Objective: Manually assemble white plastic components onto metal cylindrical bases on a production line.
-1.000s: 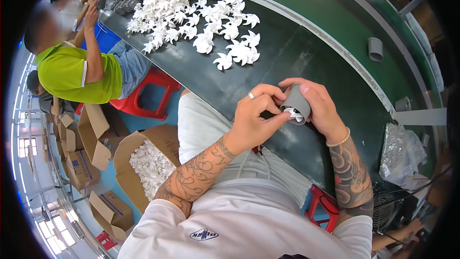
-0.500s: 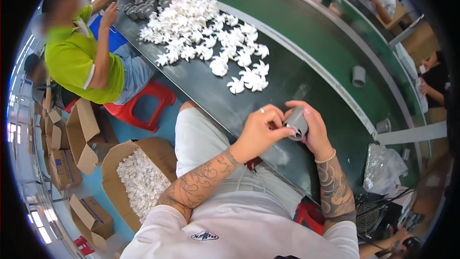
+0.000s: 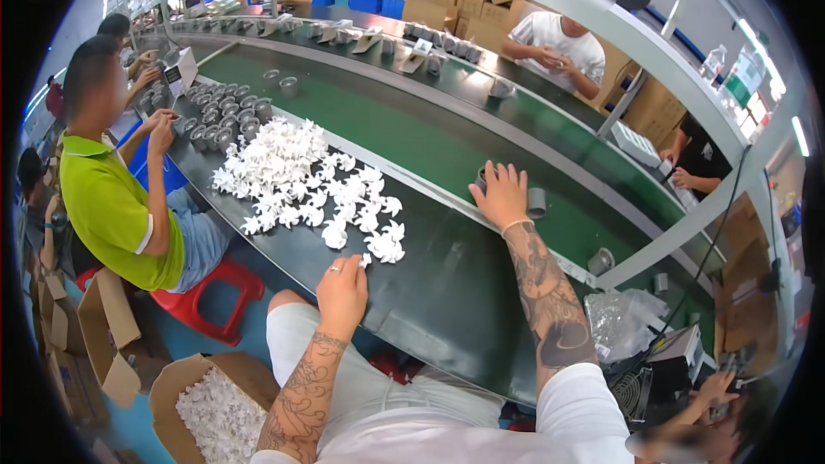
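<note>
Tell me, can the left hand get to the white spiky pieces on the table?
Probably yes: the left hand is right by the near edge of the white spiky pieces, and nothing seems to block the way.

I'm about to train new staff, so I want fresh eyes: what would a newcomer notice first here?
Probably the big heap of white swirl-shaped pieces on the dark table, left of centre. Next, the wearer's hands: the left hand by the heap's near edge, and the right hand spread over the green belt, beside a gray cup. A co-worker's bright yellow-green shirt stands out at the left.
</note>
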{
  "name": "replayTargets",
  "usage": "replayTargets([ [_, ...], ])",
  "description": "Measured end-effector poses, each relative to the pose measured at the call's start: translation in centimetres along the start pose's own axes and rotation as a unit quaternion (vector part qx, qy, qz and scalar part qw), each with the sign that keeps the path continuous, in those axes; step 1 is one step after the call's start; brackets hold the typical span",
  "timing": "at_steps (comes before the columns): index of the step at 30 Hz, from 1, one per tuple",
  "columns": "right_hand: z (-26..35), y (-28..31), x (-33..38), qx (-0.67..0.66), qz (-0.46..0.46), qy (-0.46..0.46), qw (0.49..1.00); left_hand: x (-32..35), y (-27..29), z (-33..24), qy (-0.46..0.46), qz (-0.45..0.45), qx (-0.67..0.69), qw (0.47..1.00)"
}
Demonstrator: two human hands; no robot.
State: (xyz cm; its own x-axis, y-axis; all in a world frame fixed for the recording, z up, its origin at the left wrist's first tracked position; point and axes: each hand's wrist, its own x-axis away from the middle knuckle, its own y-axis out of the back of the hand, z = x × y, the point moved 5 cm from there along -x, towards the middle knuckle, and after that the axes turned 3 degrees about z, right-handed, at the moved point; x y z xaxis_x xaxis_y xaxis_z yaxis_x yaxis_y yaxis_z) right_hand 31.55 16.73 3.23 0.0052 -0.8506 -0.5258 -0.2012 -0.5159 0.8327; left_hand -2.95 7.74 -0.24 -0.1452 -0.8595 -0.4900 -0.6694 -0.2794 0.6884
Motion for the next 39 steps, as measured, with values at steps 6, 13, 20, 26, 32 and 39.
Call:
replayTargets([
  [6,-8.1,-0.9,2.1,-0.050,0.157,-0.299,0.940,0.1,0.2,0.2,0.023,-0.023,0.057,0.998],
  [13,-2.5,1.0,9.1,-0.507,-0.067,-0.292,0.809,0.3,1.0,-0.3,-0.037,0.044,0.092,0.994],
  [20,9.9,5.0,15.3,-0.824,0.043,-0.250,0.507,1.9,-1.7,-8.1,-0.029,0.209,0.417,0.884],
  [26,11.3,7.0,14.5,-0.804,0.238,-0.207,0.504,3.1,-2.5,-7.3,-0.071,0.131,0.369,0.918],
  [32,11.6,7.5,14.2,-0.769,0.288,-0.190,0.539,3.7,-2.7,-7.2,-0.037,0.115,0.392,0.912],
  [39,11.5,7.2,14.5,-0.796,0.327,-0.143,0.489,4.0,-2.2,-7.3,-0.084,0.073,0.375,0.920],
])
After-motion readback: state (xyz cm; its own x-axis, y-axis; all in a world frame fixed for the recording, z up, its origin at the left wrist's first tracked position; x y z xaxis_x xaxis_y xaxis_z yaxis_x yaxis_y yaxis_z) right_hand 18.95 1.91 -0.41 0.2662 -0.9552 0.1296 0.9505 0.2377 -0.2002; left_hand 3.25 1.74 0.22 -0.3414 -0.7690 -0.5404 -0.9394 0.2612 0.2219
